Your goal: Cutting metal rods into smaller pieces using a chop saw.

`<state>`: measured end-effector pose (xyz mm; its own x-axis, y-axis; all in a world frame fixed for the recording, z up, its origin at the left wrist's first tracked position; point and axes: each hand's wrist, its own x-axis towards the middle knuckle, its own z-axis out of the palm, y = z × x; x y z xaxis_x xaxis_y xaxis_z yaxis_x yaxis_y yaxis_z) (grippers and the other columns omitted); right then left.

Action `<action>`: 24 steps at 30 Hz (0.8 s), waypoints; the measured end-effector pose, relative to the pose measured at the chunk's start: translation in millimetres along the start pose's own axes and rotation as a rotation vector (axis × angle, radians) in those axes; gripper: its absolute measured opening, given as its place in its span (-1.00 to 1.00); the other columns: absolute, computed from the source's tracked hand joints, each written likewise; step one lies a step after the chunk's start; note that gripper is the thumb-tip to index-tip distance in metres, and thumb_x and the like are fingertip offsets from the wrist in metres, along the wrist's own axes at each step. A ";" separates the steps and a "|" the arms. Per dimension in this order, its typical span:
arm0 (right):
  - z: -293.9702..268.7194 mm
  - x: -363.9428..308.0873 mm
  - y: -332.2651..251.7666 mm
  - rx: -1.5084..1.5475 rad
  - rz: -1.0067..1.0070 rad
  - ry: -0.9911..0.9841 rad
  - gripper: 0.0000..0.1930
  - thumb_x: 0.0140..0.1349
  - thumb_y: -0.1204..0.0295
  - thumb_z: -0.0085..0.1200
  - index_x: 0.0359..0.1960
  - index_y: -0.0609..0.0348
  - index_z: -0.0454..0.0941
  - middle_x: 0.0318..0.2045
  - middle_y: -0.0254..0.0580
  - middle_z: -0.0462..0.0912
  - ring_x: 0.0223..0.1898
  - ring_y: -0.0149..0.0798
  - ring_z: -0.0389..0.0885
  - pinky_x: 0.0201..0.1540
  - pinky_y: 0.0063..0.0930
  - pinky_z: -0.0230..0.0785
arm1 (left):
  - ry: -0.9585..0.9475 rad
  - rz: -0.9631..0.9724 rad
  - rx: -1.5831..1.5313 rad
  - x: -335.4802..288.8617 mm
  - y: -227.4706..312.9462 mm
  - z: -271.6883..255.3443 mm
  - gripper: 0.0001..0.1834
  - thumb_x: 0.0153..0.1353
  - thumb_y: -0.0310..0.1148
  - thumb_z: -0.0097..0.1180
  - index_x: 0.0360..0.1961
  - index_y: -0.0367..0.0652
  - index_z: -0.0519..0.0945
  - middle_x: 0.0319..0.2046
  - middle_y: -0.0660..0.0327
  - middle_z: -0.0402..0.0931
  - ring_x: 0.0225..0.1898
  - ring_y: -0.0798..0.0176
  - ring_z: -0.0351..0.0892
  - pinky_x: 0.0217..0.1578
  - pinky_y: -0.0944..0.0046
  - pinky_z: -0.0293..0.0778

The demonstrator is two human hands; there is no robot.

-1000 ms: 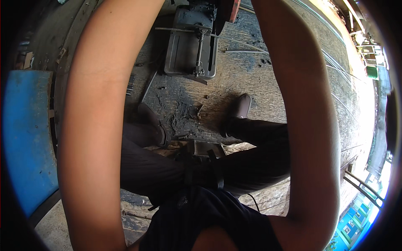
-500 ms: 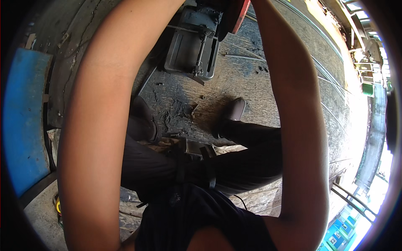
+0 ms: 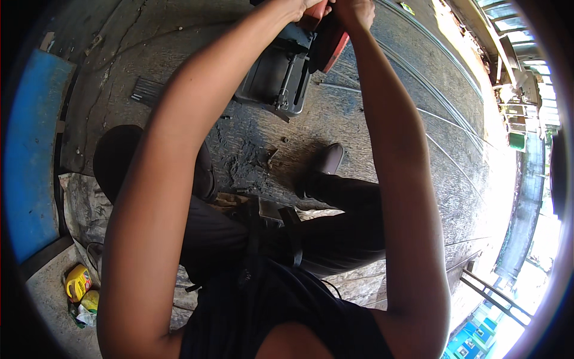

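Both my arms reach forward to the top edge of the view, where a cut-off saw stands on the ground. Its dark metal base (image 3: 263, 81) carries a clamp screw, and a red guard (image 3: 339, 52) covers a dark disc. My left hand (image 3: 301, 8) is closed against the red part of the saw (image 3: 313, 17), its fingers partly cut off by the frame. My right hand (image 3: 357, 12) is curled shut just above the guard; what lies inside its fingers is hidden.
Long thin metal rods (image 3: 427, 90) lie to the right of the saw. A dark slotted piece (image 3: 146, 90) rests on the ground at left. A blue panel (image 3: 36, 155) stands far left, with a yellow packet (image 3: 78, 282) below it. My shoe (image 3: 329, 160) is near the saw base.
My hands have come into view at the top edge as the view shifted. My arms now sit lower in the picture, and more of the red saw parts shows.
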<state>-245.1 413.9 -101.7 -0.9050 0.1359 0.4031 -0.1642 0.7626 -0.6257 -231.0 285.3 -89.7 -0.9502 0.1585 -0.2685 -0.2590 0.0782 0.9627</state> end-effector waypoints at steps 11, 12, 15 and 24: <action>6.8 -38.8 20.0 -0.029 -0.108 0.104 -0.34 0.25 0.22 -0.04 0.38 -0.05 0.06 0.11 0.25 0.43 0.07 0.34 0.46 0.06 0.07 0.36 | 0.123 0.073 -0.094 -35.9 -43.9 11.9 -0.65 -0.06 -0.21 0.29 -0.41 -0.34 0.61 -0.56 0.13 0.57 -0.53 0.28 0.59 -0.53 0.32 0.53; 7.3 -38.5 22.8 -0.022 -0.229 0.166 -0.29 0.21 0.23 0.01 0.39 -0.06 0.04 0.10 0.32 0.43 0.06 0.35 0.46 0.05 0.07 0.37 | 0.118 0.068 -0.101 -34.6 -47.0 12.7 -0.73 -0.08 -0.26 0.30 -0.46 -0.26 0.59 -0.57 0.17 0.57 -0.57 0.36 0.58 -0.53 0.36 0.51; 1.5 -50.9 5.9 0.036 0.018 0.039 -0.27 0.18 0.26 0.04 0.39 -0.06 0.03 0.05 0.39 0.44 0.04 0.38 0.47 0.03 0.09 0.39 | 0.129 0.073 -0.088 -43.3 -53.4 12.2 -0.71 -0.07 -0.25 0.29 -0.44 -0.29 0.60 -0.56 0.16 0.57 -0.56 0.34 0.58 -0.53 0.36 0.51; 8.0 -50.4 25.9 -0.061 -0.054 0.122 -0.30 0.17 0.18 0.07 0.32 0.12 0.13 -0.07 0.36 0.50 0.00 0.34 0.52 0.02 0.08 0.40 | 0.130 0.096 -0.108 -48.4 -55.3 17.1 -0.69 -0.06 -0.25 0.29 -0.40 -0.30 0.61 -0.56 0.17 0.57 -0.55 0.34 0.58 -0.50 0.35 0.52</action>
<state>-206.9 421.7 -143.6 -0.8405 0.1664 0.5156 -0.1840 0.8075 -0.5605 -167.7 290.1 -130.5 -0.9841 0.0312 -0.1751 -0.1762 -0.0379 0.9836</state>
